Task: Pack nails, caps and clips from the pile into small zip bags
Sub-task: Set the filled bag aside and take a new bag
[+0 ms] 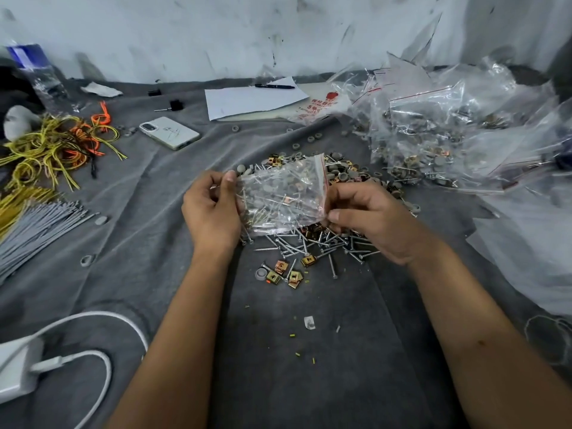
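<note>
The step in hand looks like closing a filled bag: both hands hold a small zip bag point(283, 195) up over the pile point(312, 243), turned sideways so its red zip strip runs down the right edge. The left hand point(210, 209) pinches the bag's left end between thumb and curled fingers, and the right hand point(368, 215) pinches the zip edge near its lower corner, thumb on the near side. Inside the bag there are already nails, grey caps and at least one copper-coloured clip, so the filling seems done or nearly so; whether the zip is already partly pressed shut cannot be told. The next move probably calls for running the right thumb and finger along the red strip while the left hand keeps the bag taut and the nails clear of the seal, since a nail point could poke the thin film or jam the zip. Then the bag would join the heap of packed bags point(448, 131) at the far right. The surface is a rumpled grey cloth point(154, 243), with loose nails, caps and brass clips spread just beyond and under the hands. On the left lie yellow and orange ties point(52, 147), a bundle of grey ties point(37, 224), a phone point(168, 131) and a white charger point(18, 370) with its cable; far off are paper sheets point(250, 100) with a pen point(274, 86), and a scuffed white wall point(216, 35) behind.
</note>
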`<state>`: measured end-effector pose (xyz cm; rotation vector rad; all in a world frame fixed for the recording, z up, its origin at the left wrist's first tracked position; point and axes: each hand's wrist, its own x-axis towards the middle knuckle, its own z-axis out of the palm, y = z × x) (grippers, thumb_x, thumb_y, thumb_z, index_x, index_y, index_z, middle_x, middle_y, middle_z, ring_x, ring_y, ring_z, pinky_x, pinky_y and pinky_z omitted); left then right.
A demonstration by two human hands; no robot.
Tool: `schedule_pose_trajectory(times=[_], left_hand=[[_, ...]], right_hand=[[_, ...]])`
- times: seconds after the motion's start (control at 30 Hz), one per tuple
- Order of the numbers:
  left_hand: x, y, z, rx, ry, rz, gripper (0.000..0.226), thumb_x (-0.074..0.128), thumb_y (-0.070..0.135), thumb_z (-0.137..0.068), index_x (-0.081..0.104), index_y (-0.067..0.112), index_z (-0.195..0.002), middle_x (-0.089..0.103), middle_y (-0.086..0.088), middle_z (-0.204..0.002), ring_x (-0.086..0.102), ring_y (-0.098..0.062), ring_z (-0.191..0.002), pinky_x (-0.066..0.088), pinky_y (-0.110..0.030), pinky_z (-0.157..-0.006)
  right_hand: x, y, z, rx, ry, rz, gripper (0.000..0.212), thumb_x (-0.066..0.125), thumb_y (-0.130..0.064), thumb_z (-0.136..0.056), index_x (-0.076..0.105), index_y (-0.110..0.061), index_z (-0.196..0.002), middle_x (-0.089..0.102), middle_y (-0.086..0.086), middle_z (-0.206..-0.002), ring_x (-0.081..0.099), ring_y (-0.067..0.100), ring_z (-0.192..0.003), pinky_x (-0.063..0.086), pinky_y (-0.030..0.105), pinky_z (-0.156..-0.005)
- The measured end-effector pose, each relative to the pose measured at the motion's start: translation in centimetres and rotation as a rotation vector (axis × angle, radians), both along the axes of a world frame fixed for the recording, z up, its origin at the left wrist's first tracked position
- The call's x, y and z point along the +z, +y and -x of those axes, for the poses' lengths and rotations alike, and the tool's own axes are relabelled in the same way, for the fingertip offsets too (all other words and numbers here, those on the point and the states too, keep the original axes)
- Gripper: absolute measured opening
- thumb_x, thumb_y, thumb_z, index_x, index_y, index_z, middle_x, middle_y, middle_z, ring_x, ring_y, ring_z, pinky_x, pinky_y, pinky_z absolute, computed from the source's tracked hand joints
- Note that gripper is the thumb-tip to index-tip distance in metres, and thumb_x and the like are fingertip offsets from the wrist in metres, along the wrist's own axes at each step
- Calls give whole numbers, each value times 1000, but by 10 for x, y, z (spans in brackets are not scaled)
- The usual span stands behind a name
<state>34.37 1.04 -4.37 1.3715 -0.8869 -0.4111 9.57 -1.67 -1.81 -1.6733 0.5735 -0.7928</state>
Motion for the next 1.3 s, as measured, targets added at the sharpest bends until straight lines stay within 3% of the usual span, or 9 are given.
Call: schedule_pose_trajectory(times=[0.1, 0.27, 0.43, 0.63, 0.77, 0.9, 1.03, 1.13, 1.3], left_hand=[[1, 0, 0, -14, 6, -11, 28, 64, 27, -103, 66, 29, -75, 58, 5, -49, 49, -11, -40, 42, -25, -42], [1, 0, -1, -38, 9, -6, 30, 63, 28, -104, 66, 31, -74, 58, 4, -50, 48, -13, -41, 41, -26, -43], [1, 0, -6, 6, -11, 17, 28, 61, 24, -105, 62, 22, -77, 57, 8, -48, 46, -7, -41, 39, -22, -45], [3, 1, -4, 2, 17, 5, 26, 61, 23, -105, 62, 17, -80, 56, 6, -48, 45, -10, -42, 39, -26, -46], [4, 1, -4, -8, 31, 10, 25, 60, 22, -105, 62, 15, -81, 55, 5, -47, 43, -10, -40, 37, -25, -44], [3, 1, -6, -5, 26, 3, 27, 60, 19, -105, 61, 17, -78, 56, 6, -47, 45, -6, -39, 35, -20, -41], [3, 0, -6, 23, 3, -12, 29, 62, 20, -104, 61, 21, -75, 58, 8, -47, 48, -4, -39, 36, -18, -41], [3, 0, -11, 52, 10, -35, 31, 62, 29, -102, 61, 24, -72, 60, -1, -57, 51, -19, -50, 42, -32, -52], [5, 3, -13, 61, -72, -49, 31, 59, 33, -103, 61, 25, -73, 61, 0, -65, 54, -17, -61, 44, -36, -61]], right_hand=[[0, 3, -1, 5, 59, 45, 27, 58, -11, -88, 66, 9, -104, 66, 23, -90, 62, 18, -84, 48, 27, -76], [3, 13, -15, -44, 85, 55, 19, 75, -35, -85, 76, -24, -100, 77, -3, -97, 71, 10, -93, 53, 22, -84], [5, 7, -12, -155, 112, 113, 35, 76, -40, -85, 73, -6, -89, 64, 29, -89, 56, 24, -78, 45, 41, -78], [4, 6, -13, -198, -70, 8, 11, 72, -23, -91, 78, -15, -86, 68, 3, -91, 63, 20, -84, 54, 29, -74], [5, 6, -15, -307, -106, 56, 9, 71, -9, -91, 77, -12, -86, 61, 1, -105, 65, 12, -91, 62, 40, -79], [9, 10, -17, -356, 20, 287, 16, 66, -5, -97, 72, -11, -83, 56, 5, -104, 60, -6, -85, 53, 12, -71], [7, 12, -20, -352, 27, 294, 19, 62, -6, -100, 70, -11, -83, 57, 1, -105, 62, 11, -89, 62, 35, -70], [4, 11, -21, -319, 7, 251, 11, 68, -14, -96, 71, -3, -98, 58, 4, -111, 61, 29, -95, 60, 52, -75], [0, 8, -23, -325, 136, 304, 8, 78, -19, -88, 74, -14, -93, 57, 0, -113, 59, 18, -108, 56, 34, -85]])
